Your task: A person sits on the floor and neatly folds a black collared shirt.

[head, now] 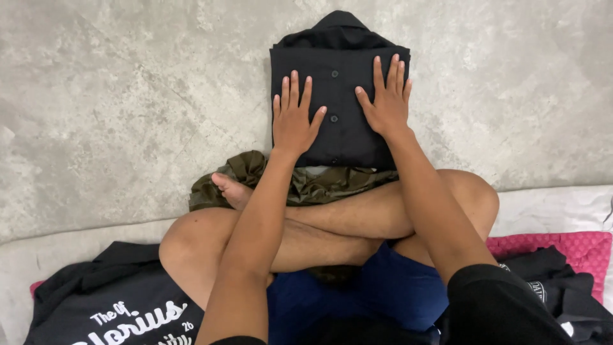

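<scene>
Head view: folded black shirt (338, 64), buttoned.

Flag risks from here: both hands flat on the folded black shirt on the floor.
1. The left hand and right hand only press on the black shirt; nothing grips it, so lifting off unevenly could loosen the fold.
2. The shirt's near edge sits over the olive garment, an uneven base that might tilt or slide it.
3. It lies on the bare concrete floor, so it may pick up dust.
</scene>
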